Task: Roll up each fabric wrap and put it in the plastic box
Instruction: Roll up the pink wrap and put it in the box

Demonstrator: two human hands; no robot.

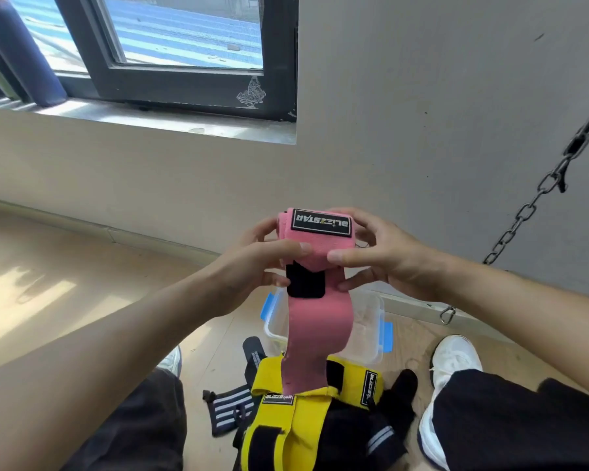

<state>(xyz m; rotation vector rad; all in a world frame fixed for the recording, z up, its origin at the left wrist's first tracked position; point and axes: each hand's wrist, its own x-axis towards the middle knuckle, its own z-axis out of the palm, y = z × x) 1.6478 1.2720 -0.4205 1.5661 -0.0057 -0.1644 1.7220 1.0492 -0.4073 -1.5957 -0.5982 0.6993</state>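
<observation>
Fabric of the pink wrap (315,248) is wound into a short roll at its upper end, held in the air at mid-frame by both hands. The left hand (264,258) grips the roll's left edge, with its thumb laid across the front and its fingers curled behind. The right hand (380,253) clamps the right edge, thumb on the lower front and fingers over the top and underneath. A black label (321,224) sits upside down on the roll's face.

Below it a black fastening patch (305,280) lies on the loose tail, which hangs straight down. The tail crosses the left part of the plastic box (371,322), and its lower end meets the yellow wraps (306,413) heaped nearer the person. The box stands on the floor (82,300) directly under the hands, blue clips on both sides; its contents cannot be made out. Striped black wraps (228,409) lie just left of the yellow heap.

A white shoe (454,360) stands just to the right of the box, another at lower left. Behind the box the wall (422,113) and its skirting run close. A chain (524,215) hangs at the right, and the floor spreads wide to the left.
</observation>
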